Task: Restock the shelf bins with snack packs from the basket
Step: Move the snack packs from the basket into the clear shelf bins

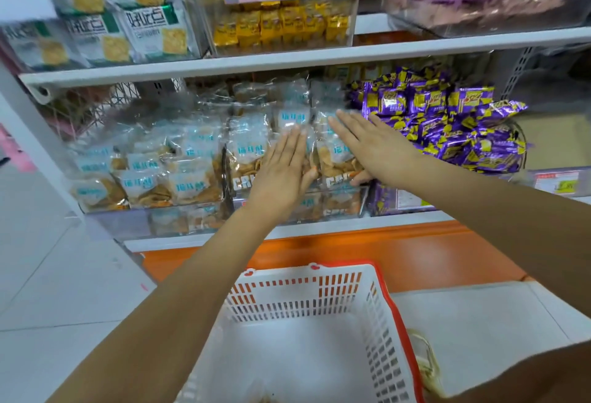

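Packs of snacks in clear blue-label wrap, in see-through shelf bin, my left grip and right grip flat on them, fingers straight, white plastic basket below

A white basket with a red rim sits below purple-and-yellow packs and an orange ledge.

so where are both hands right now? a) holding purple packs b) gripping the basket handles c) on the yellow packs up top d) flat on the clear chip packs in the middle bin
d: the left hand and right hand both lie with straight fingers on the clear chip packs, while the purple packs sit to their right and the basket stands below, untouched.
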Motion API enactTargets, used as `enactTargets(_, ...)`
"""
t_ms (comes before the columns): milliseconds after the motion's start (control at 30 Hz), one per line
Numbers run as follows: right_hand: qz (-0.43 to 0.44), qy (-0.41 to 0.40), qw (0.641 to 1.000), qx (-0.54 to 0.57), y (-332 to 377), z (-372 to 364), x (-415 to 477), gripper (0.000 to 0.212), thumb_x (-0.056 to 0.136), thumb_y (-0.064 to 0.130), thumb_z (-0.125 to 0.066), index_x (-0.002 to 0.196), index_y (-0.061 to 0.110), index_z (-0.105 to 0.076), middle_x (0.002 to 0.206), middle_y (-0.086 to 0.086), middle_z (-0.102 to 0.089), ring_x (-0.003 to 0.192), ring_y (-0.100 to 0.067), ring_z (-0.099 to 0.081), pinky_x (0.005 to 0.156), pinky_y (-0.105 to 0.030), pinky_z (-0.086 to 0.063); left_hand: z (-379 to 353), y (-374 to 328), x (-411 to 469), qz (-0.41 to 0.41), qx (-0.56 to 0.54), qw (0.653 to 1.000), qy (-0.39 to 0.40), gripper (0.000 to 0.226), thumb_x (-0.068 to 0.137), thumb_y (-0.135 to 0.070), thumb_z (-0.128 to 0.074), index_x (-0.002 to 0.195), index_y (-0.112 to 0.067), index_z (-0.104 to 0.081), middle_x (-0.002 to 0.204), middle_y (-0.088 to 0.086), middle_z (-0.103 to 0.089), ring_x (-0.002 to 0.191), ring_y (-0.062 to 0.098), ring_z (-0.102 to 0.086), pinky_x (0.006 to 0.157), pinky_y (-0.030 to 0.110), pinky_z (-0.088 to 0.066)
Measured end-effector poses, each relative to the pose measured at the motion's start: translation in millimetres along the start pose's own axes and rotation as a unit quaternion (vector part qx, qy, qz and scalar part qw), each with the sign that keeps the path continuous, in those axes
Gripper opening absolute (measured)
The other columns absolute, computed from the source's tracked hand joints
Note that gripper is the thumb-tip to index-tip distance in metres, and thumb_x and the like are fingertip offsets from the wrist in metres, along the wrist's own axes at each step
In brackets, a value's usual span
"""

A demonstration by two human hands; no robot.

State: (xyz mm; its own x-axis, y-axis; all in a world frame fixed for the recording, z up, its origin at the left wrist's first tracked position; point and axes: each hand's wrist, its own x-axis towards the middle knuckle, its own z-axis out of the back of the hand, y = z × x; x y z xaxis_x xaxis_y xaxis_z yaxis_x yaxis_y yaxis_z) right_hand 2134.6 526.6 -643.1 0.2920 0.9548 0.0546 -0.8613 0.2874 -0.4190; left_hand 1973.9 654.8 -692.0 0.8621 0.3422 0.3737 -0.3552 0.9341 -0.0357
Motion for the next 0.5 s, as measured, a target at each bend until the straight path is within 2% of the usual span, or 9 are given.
enactTargets(100,-0.037,0.054,0.998,-0.018,5.0,10.3,7.9,0.123,0.078,0.051,-0.068,0.146,0.007,0.025,0.156,-0.015,0.021,0.146,-0.031,0.012,0.118,-0.046,-0.002,-1.5,3.6,-3.6,-0.003,-0.009,0.999,0.032,0.065,0.101,-0.046,-0.026,0.151,-0.019,0.005,0.159,0.004,0.013,0.146,0.018,0.014,0.110,0.024,0.018)
enactTargets(167,-0.054,0.056,0.997,0.000,11.7,16.0,9.1,0.109,0.088,0.035,-0.063,0.145,0.005,0.025,0.156,-0.017,0.023,0.145,-0.032,0.015,0.119,-0.043,0.002,-2.0,1.6,1.8,0.003,-0.020,0.999,0.043,0.066,0.099,-0.052,-0.026,0.152,-0.024,0.002,0.159,0.004,0.014,0.146,0.019,0.015,0.112,0.028,0.016)
enactTargets(267,-0.032,-0.017,0.998,0.051,22.3,12.9,0.5,0.097,0.089,0.001,-0.054,0.146,0.007,0.024,0.154,-0.017,0.028,0.144,-0.032,0.020,0.118,-0.038,0.006,-9.3,-11.0,13.0,0.031,0.006,0.998,0.055,0.069,0.095,-0.059,-0.026,0.152,-0.026,-0.004,0.157,0.009,0.018,0.144,0.028,0.019,0.115,0.038,0.013)
enactTargets(333,0.006,-0.059,0.992,0.109,25.6,4.0,-9.7,0.097,0.083,-0.011,-0.048,0.148,0.011,0.022,0.151,-0.012,0.034,0.142,-0.028,0.025,0.115,-0.035,0.010,-14.3,-16.8,17.4,0.044,0.019,0.998,0.051,0.069,0.096,-0.059,-0.027,0.152,-0.026,-0.005,0.157,0.011,0.020,0.144,0.031,0.020,0.115,0.042,0.014)
enactTargets(400,0.041,-0.074,0.984,0.156,24.6,-5.7,-17.8,0.093,0.085,-0.006,-0.046,0.148,0.014,0.019,0.146,-0.004,0.037,0.137,-0.021,0.031,0.112,-0.032,0.013,-15.9,-15.2,18.0,0.036,0.002,0.998,0.043,0.070,0.096,-0.057,-0.027,0.152,-0.024,0.002,0.157,0.009,0.019,0.144,0.030,0.020,0.116,0.043,0.013)
enactTargets(500,0.055,-0.099,0.978,0.177,20.2,-21.9,-17.9,0.078,0.099,0.022,-0.045,0.147,0.013,0.016,0.148,-0.002,0.031,0.139,-0.021,0.028,0.114,-0.032,0.013,-11.1,-4.3,17.3,0.004,-0.046,0.999,0.028,0.069,0.100,-0.049,-0.026,0.150,-0.016,0.008,0.158,0.004,0.014,0.145,0.021,0.018,0.118,0.037,0.011)
